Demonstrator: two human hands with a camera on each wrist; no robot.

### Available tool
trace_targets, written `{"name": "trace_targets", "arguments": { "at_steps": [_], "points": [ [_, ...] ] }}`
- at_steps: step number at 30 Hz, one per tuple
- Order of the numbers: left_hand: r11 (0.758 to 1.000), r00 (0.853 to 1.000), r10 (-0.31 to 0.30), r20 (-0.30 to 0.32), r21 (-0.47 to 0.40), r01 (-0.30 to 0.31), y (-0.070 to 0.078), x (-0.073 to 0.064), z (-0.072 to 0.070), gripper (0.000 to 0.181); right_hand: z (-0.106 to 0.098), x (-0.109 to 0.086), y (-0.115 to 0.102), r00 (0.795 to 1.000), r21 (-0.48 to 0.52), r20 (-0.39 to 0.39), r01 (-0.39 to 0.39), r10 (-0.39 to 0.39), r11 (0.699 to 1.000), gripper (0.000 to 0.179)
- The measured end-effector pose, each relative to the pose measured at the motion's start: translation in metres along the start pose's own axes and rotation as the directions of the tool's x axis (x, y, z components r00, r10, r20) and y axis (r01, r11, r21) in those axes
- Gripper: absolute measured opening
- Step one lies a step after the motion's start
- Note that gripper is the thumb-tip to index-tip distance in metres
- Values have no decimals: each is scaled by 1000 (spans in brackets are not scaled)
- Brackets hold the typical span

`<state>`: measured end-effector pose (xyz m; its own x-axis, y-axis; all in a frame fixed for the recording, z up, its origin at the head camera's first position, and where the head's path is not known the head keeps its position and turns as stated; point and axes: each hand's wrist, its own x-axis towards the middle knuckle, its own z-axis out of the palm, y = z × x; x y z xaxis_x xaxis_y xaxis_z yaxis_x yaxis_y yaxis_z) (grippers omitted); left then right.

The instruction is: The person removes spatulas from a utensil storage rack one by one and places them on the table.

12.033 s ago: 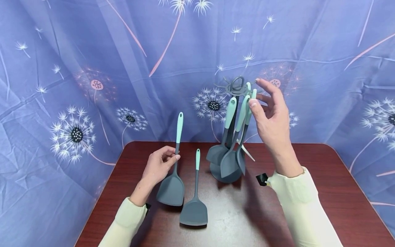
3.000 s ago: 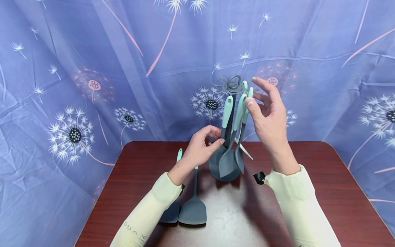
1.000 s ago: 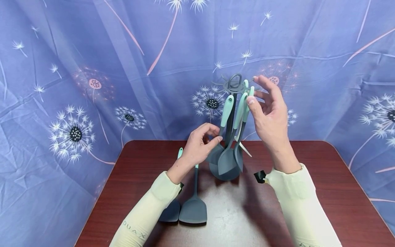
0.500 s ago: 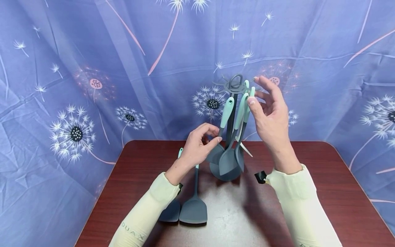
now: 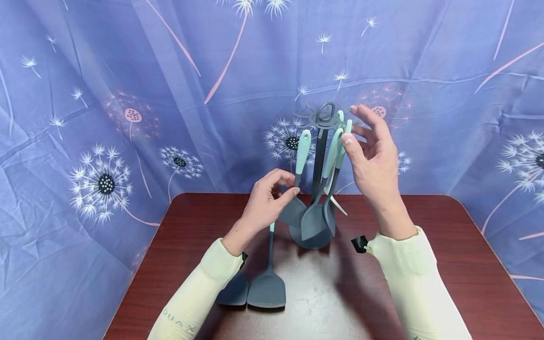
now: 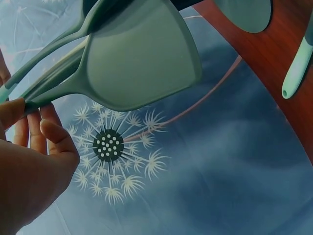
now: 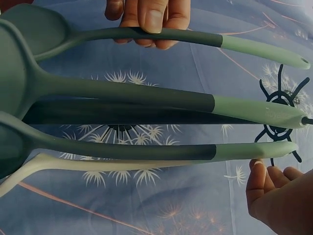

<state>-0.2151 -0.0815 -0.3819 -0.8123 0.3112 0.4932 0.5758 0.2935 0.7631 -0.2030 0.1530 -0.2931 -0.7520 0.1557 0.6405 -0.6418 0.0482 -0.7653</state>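
My left hand (image 5: 269,196) pinches the dark shaft of a grey spatula (image 5: 303,151) with a mint handle. Its handle tip stands apart from the stand's hooks, to their left. The broad blade (image 6: 142,54) fills the upper part of the left wrist view. My right hand (image 5: 376,156) holds the right side of the utensil stand (image 5: 319,160) near its top, thumb against a mint handle and index fingertip at a hook. A grey turner (image 5: 313,223), a spoon-like utensil (image 5: 330,215) and a white utensil (image 5: 338,206) hang there. The right fingers' exact contact is partly hidden.
Two more grey spatulas lie on the brown table (image 5: 425,264): one fully visible at its blade (image 5: 267,290), the other (image 5: 233,290) partly under my left forearm. A blue dandelion-print cloth (image 5: 238,118) hangs close behind the table.
Over the earlier frames my left hand left a spatula on the table and took hold of one on the stand. Now that spatula has shifted left, away from the pole. The right hand stays put.
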Motion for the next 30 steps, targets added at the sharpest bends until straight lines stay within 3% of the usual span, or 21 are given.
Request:
{"name": "trace_targets", "arguments": {
  "at_steps": [6, 30],
  "points": [
    [1000, 1000, 19, -17, -5, -19, -4, -2, -6, 15, 1, 0, 0, 1000, 2, -3, -2, 2, 1000, 55],
    [1000, 997, -18, -73, -18, 17, -14, -9, -36, 17, 0, 1, 3, 1000, 39, -19, 13, -13, 999, 54]
  ]
}}
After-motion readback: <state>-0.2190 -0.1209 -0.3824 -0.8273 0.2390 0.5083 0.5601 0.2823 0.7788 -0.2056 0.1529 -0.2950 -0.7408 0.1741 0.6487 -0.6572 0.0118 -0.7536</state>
